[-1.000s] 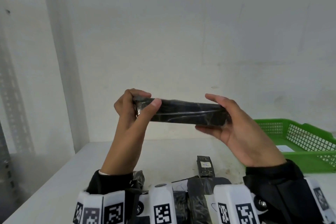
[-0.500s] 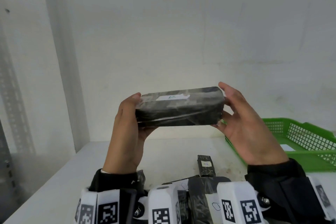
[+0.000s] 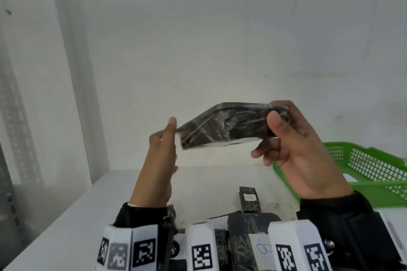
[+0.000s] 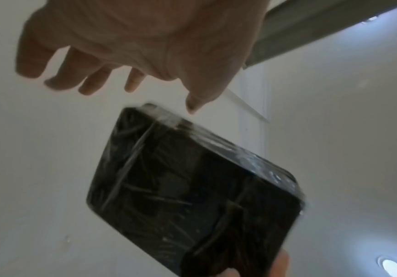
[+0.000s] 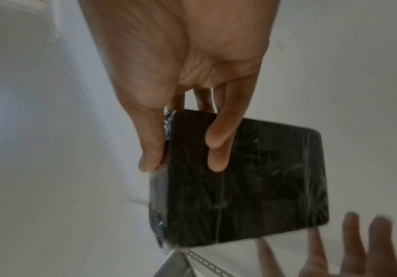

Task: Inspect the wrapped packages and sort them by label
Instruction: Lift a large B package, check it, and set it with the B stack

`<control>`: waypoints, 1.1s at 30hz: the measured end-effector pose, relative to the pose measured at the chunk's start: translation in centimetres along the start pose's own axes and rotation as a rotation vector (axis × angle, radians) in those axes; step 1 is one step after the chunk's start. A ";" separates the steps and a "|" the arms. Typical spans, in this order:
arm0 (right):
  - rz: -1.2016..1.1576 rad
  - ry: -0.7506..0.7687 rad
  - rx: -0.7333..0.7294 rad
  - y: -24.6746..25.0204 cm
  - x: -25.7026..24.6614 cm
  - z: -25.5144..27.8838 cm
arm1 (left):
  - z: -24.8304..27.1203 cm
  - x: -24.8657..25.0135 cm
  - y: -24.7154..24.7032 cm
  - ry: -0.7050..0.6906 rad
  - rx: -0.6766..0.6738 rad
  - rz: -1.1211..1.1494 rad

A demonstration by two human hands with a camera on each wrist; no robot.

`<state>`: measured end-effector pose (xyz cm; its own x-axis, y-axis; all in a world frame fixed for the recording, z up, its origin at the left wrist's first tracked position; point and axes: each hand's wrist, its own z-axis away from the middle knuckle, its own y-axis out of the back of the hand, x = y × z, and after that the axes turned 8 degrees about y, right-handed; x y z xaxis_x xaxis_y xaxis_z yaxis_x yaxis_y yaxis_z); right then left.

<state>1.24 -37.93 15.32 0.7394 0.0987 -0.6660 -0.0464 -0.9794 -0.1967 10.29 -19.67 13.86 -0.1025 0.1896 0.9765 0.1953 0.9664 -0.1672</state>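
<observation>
Currently a black wrapped package [image 3: 231,126] is held up in the air in front of the white wall [image 3: 220,39], above the white table [image 3: 72,222]. It is gripped at its right end by the right hand [image 3: 295,149]: thumb on the near face, fingers curled behind and under it. In the right wrist view the same package [image 5: 244,178] is seen pinched between thumb and fingers [image 5: 218,135] at one edge. The left hand [image 3: 161,156] is spread loose, fingers relaxed, and holds nothing; its thumb tip sits just beside the package's left corner, and whether it touches cannot be told. In the left wrist view the left hand [image 4: 126,43] is seen spread with a small gap to the package [image 4: 192,187]. The package is tilted, left end lower; clear film over the black wrap is visible, and no label is seen on the faces shown.

On the table below, a small black package [image 3: 250,199] with a white label is lying between the wrists; its mark reads roughly as "A". Nearer the camera a larger black package [image 3: 253,226] is seen, with a white label marked "B" [image 3: 263,248]. A green mesh tray [image 3: 374,167] is placed at the right, with a white slip inside. Marker-tagged wrist units [image 3: 198,248] are visible at the bottom edge.
</observation>
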 end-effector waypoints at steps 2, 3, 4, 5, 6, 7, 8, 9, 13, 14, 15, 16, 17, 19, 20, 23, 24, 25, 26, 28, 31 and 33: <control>0.121 0.017 0.053 -0.1 -0.2 0.1 | 0.5 0.3 -0.2 -0.137 0.024 -0.045; 0.179 0.014 0.066 -0.2 -0.2 0.2 | 0.9 0.6 -0.3 -0.219 -0.008 -0.049; 0.219 0.010 0.063 -0.4 -0.2 0.2 | 1.4 0.9 -0.4 -0.295 -0.064 -0.054; 0.238 0.002 0.053 -0.7 -0.1 0.4 | 1.9 1.1 -0.6 -0.359 -0.129 -0.070; 0.240 -0.001 0.045 -1.0 -0.2 0.5 | 2.3 1.1 -0.9 -0.416 -0.191 -0.091; 0.236 0.005 0.035 -1.4 -0.1 0.6 | 2.6 1.2 -1.1 -0.463 -0.239 -0.107; 0.229 0.012 0.025 -1.6 -0.1 0.7 | 2.9 1.1 -1.3 -0.500 -0.265 -0.114; 0.225 0.021 0.021 -1.8 -0.1 0.7 | 3.1 1.1 -1.6 -0.531 -0.269 -0.107; 0.151 -0.010 -0.021 -2.2 -0.1 0.7 | 3.0 1.1 -1.6 -0.576 -0.245 -0.038; 0.124 -0.048 -0.015 -2.3 -0.1 0.7 | 3.0 1.2 -1.5 -0.561 -0.257 -0.025; 0.102 -0.074 -0.014 -2.4 -0.1 0.6 | 3.0 1.3 -1.4 -0.551 -0.266 -0.018; 0.093 -0.085 -0.018 -2.4 0.0 0.6 | 3.0 1.3 -1.3 -0.547 -0.273 -0.014; 0.090 -0.081 -0.017 -2.6 0.0 0.6 | 2.9 1.2 -1.2 -0.547 -0.278 -0.010; 0.106 -0.049 0.014 -2.9 0.1 0.6 | 2.6 1.1 -1.0 -0.548 -0.310 -0.005; 0.126 -0.029 0.033 -2.9 0.2 0.7 | 2.5 1.0 -0.8 -0.541 -0.328 -0.004; 0.162 -0.002 0.067 -3.0 0.4 0.8 | 2.2 0.9 -0.8 -0.506 -0.308 0.006; 0.163 -0.006 0.068 -3.0 0.4 0.8 | 2.2 0.8 -0.9 -0.499 -0.294 0.004; 0.159 -0.017 0.064 -2.9 0.4 0.8 | 2.2 0.8 -1.1 -0.498 -0.283 -0.005; 0.155 -0.032 0.053 -2.9 0.3 0.8 | 2.3 0.7 -1.3 -0.502 -0.273 -0.017; 0.181 -0.049 0.037 -2.8 0.2 0.7 | 2.4 0.6 -1.6 -0.517 -0.251 -0.028; 0.238 0.005 0.088 -3.0 0.1 0.9 | 2.8 0.7 -1.8 -0.524 -0.262 -0.038; 0.240 0.031 0.112 -3.2 0.2 1.0 | 2.7 0.8 -1.6 -0.521 -0.269 -0.050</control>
<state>0.81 -34.62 15.08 0.7186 -0.1413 -0.6809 -0.2956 -0.9484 -0.1150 7.25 -20.61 14.50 -0.5703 0.2715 0.7753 0.4120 0.9111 -0.0160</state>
